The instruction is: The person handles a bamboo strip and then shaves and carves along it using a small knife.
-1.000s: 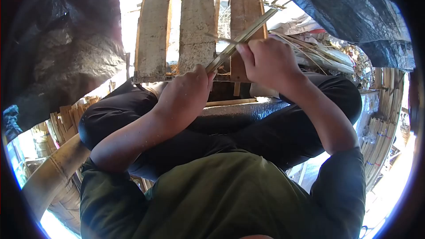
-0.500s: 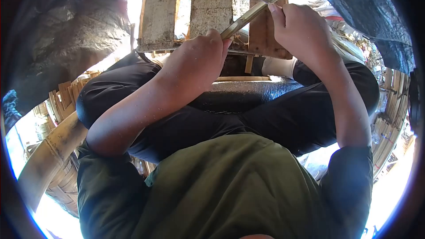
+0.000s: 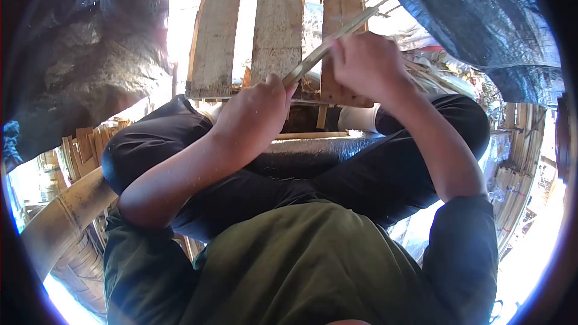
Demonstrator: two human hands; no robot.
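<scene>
A pale split bamboo strip (image 3: 316, 57) slants up and to the right in front of a bench of wooden slats (image 3: 277, 24). Its lower end is gripped by my left hand (image 3: 256, 111), whose fingers are closed round it. Against the strip's middle is my right hand (image 3: 370, 66), blurred by motion and curled closed. The earlier frame shows a thin-bladed knife in this hand; its blade is now hidden or smeared.
Dark plastic sheets hang at the left (image 3: 90, 54) and upper right (image 3: 475, 24). A thick bamboo pole (image 3: 69, 210) lies at the left beside my bent leg. Stacked bamboo strips (image 3: 515, 186) stand at the right. A dark rounded object (image 3: 289, 159) lies between my legs.
My right hand has come down and left along the bamboo strip, closer to my left hand. The knife blade no longer shows. The whole view has shifted slightly.
</scene>
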